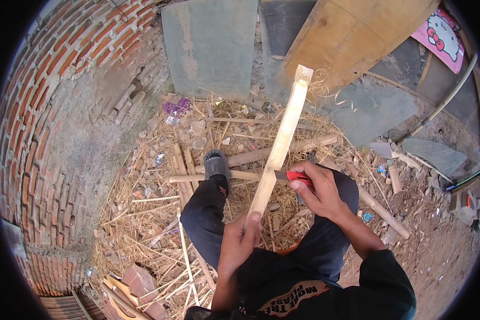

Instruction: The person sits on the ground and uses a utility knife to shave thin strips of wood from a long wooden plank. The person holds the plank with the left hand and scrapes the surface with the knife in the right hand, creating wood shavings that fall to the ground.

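A pale split bamboo strip point(282, 140) slants up and away from me between my knees, with a notch or node partway along it. My left hand point(239, 239) is closed around its near end, thumb on top. In my right hand point(319, 189) is a knife with a red handle point(298, 177), gripped in closed fingers. Its short blade point(280, 175) points left and meets the strip's right edge near the middle. Thin curled shavings point(319, 80) hang by the strip's far end.
Straw-like shavings point(138, 213) and bamboo poles point(378, 210) litter the ground around my shoe point(217, 164). A brick wall point(42, 144) rises on the left. Grey boards point(208, 48) and a brown sheet point(352, 37) lean at the back. Bricks point(141, 285) lie at lower left.
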Motion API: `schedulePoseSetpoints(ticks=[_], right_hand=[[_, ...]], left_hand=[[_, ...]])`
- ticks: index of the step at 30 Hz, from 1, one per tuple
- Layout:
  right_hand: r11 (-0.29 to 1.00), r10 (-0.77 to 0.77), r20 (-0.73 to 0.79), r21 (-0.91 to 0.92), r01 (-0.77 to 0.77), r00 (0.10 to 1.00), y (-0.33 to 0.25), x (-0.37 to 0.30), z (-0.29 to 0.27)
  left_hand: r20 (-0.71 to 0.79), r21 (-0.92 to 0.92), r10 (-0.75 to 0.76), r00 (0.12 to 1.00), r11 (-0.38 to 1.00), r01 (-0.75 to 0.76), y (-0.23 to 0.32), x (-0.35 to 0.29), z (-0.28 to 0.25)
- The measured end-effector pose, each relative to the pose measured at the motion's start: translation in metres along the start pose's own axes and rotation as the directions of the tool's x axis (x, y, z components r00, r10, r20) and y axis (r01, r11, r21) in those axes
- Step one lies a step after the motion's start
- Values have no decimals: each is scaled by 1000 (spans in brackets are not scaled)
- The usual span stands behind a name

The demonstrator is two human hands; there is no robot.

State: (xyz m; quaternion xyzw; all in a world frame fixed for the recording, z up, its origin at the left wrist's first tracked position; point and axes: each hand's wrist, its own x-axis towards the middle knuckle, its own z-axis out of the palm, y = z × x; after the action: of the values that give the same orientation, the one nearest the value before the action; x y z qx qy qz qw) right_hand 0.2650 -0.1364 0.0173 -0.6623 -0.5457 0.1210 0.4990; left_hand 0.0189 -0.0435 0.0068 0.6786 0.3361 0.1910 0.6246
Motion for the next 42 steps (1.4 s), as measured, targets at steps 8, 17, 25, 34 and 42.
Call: schedulePoseSetpoints(ticks=[8, 17, 25, 34, 42], right_hand=[[948, -229, 15, -225, 227, 973, -1, -7, 20], [960, -223, -65, -191, 207, 973, -1, -5, 22], [938, -218, -3, -276, 209, 976, -4, -7, 23], [946, -179, -118, -291, 139, 977, 0, 5, 4], [935, -200, -93, -315, 162, 975, -11, 11, -2]], left_hand=[[-36, 149, 103, 994, 984, -96, -2, 8, -1], [-106, 328, 190, 976, 934, -146, 22, 9, 10], [-147, 361, 220, 964, 920, -155, 17, 12, 13], [-118, 334, 64, 991, 942, -21, 12, -5, 13], [-166, 296, 122, 978, 953, -69, 12, -11, 12]])
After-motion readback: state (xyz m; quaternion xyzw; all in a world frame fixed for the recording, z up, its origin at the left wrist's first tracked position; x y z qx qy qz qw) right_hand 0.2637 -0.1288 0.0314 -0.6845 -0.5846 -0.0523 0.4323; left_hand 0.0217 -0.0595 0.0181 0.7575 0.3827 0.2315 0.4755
